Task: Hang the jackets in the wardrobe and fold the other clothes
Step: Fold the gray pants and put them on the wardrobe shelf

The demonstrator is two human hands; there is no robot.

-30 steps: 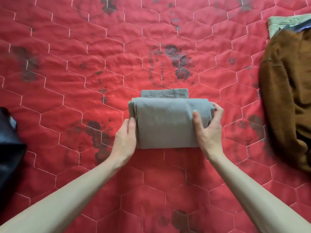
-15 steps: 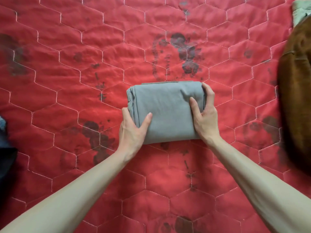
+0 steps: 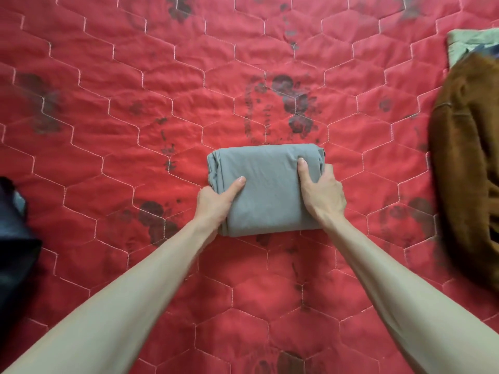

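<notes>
A grey garment [image 3: 266, 184], folded into a compact thick rectangle, lies at the middle of the red quilted bedspread [image 3: 135, 103]. My left hand [image 3: 216, 202] grips its near left corner, thumb on top and fingers tucked under the edge. My right hand [image 3: 320, 191] clasps its right side, thumb pressed on the top layer and fingers wrapped around the edge. Both forearms reach in from the bottom of the view.
A brown fuzzy garment [image 3: 467, 163] lies heaped at the right edge, with a pale green cloth [image 3: 469, 41] behind it. A dark navy garment [image 3: 13, 238] sits at the left edge. The bedspread has dark printed blotches.
The last fold was closed over the strip that stuck out at the far side. Both hands shifted from the bundle's sides to gripping it with thumbs on top.
</notes>
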